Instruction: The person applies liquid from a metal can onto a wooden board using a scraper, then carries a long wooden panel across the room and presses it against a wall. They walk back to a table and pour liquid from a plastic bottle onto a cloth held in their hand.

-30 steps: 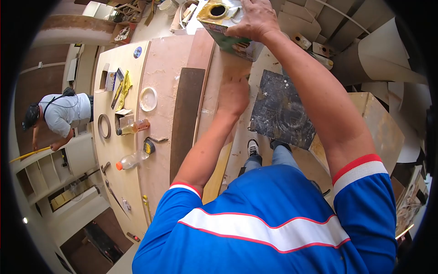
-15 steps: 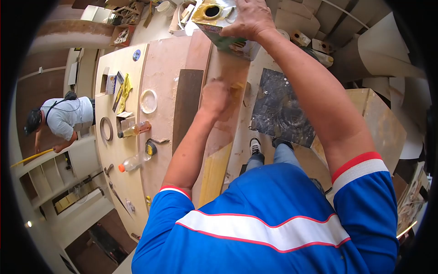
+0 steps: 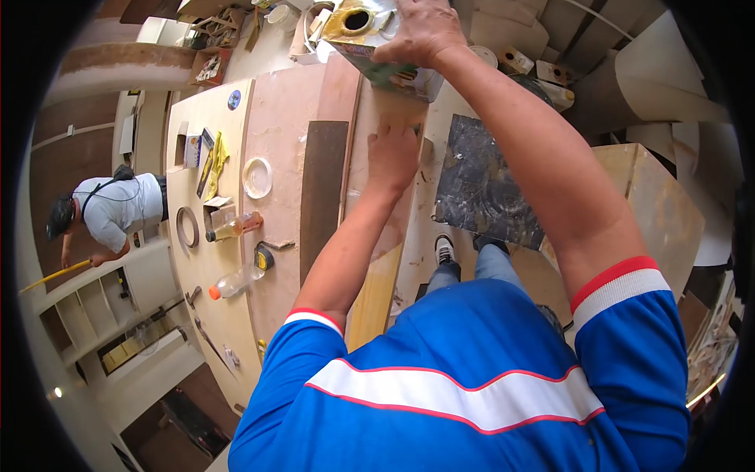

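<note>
My right hand (image 3: 429, 33) grips the top and side of a rectangular metal can (image 3: 385, 51) with a round opening in its smeared, yellowish top. The can is at the far end of a long wooden board (image 3: 376, 271). Closer to me, my left hand (image 3: 393, 153) is closed, low over the same board. Whatever its fingers hold is hidden beneath them. A wet-looking, darker patch covers the board around that hand. Beside it on the left lies a dark brown strip (image 3: 324, 197).
Left on the worktable (image 3: 283, 110) are a white lid (image 3: 257, 178), a yellow cloth (image 3: 218, 165), bottles (image 3: 238, 281), a tape measure (image 3: 263, 256) and a tape roll (image 3: 187, 226). A black-stained panel (image 3: 480, 189) stands right. Far left, another person (image 3: 118, 208) holds a yellow stick.
My left hand has moved right and slightly away from me across the board. My right hand and the can have shifted slightly left.
</note>
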